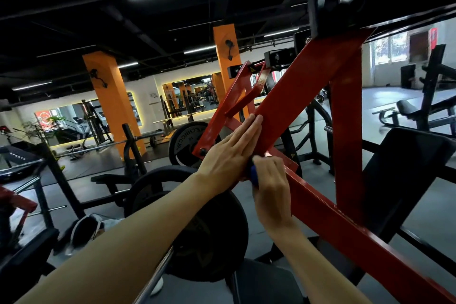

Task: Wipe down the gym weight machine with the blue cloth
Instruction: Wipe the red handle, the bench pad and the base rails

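Observation:
A red steel weight machine (303, 96) fills the right half of the head view, with a wide slanted beam rising to a black pivot at the top. My left hand (229, 150) lies flat with straight fingers against the left edge of that beam. Just below it my right hand (270, 187) grips the blue cloth (253, 176), bunched so only a small blue patch shows, against the lower red bar where the beams meet.
Black weight plates (212, 237) hang on a bar below my arms, another plate (187, 143) behind them. A black padded seat back (404, 170) stands at the right. Benches, racks, orange pillars (111, 101) and mirrors lie beyond.

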